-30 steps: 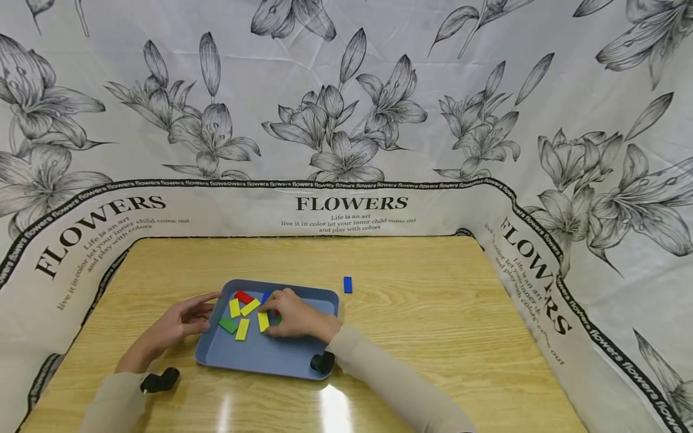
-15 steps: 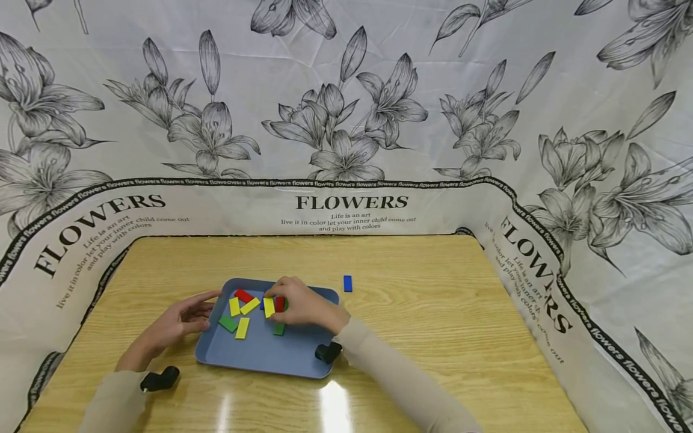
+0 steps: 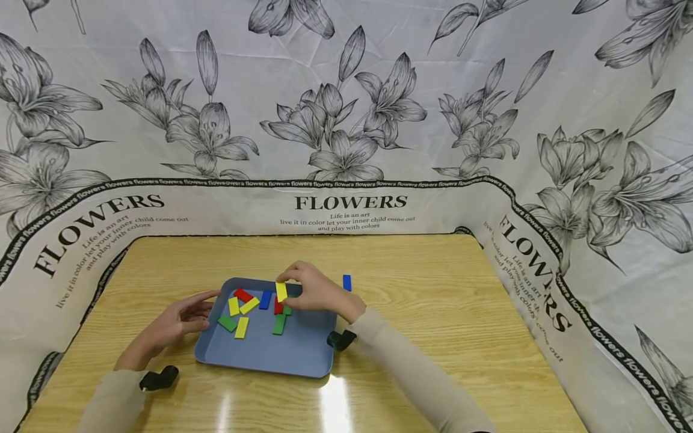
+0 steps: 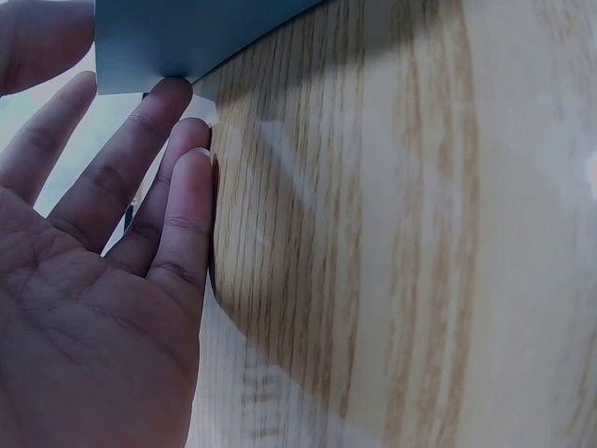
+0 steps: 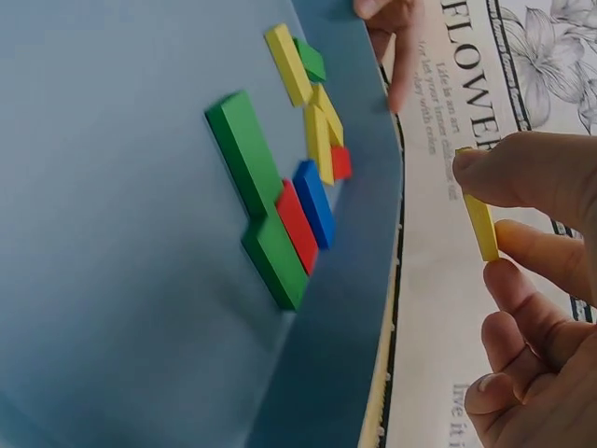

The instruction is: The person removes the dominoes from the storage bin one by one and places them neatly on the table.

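My right hand (image 3: 319, 291) pinches a yellow block (image 3: 281, 292) between thumb and fingertips, raised over the far side of the blue-grey tray (image 3: 265, 361). In the right wrist view the pinched yellow block (image 5: 480, 224) stands out past the tray wall. My left hand (image 3: 175, 325) rests at the tray's left side, fingers extended; in the left wrist view, fingertips meet the tray's outer wall (image 4: 196, 37). Inside the tray lie a blue block (image 3: 265, 299), red blocks (image 3: 243, 295), green blocks (image 3: 278, 325) and yellow blocks (image 3: 242, 328).
One blue block (image 3: 347, 282) lies on the wooden table (image 3: 433, 313), beyond the tray's far right corner. A white flower-printed cloth (image 3: 352, 210) stands around the table's back and sides.
My right hand has lifted the yellow block and carried it toward the tray's far right, uncovering the blue, red and green blocks below. The left hand stays in place.
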Available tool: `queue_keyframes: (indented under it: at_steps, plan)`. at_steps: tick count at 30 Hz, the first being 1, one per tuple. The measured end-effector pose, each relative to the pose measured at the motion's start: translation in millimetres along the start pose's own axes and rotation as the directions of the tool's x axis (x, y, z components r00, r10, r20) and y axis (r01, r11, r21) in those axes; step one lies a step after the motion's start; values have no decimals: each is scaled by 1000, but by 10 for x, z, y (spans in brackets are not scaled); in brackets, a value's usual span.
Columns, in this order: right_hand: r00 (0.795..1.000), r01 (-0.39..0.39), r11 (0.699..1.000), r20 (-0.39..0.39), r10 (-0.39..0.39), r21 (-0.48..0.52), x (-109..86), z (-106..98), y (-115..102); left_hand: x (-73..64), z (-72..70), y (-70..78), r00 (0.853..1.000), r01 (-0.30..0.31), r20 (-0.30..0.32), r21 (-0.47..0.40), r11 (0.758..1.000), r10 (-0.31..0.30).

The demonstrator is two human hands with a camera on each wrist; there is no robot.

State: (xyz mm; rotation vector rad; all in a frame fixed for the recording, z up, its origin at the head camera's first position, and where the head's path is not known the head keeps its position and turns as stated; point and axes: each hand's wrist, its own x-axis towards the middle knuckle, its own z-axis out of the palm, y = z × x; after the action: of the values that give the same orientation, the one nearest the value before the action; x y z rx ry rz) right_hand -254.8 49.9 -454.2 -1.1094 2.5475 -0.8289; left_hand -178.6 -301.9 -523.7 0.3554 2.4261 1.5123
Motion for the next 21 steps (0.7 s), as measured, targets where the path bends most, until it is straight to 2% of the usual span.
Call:
queue_keyframes:
  at_steps: [8,21]
  plan:
    - [999,-6,1000,-47,6,12,-65,-214,102,7,-9,41,1000,-11,-1,11,1000,11]
    - [988,-85,992,-123,96,92,-241,-468,475,16,-9,56,1000,-12,4,-29,1000,12]
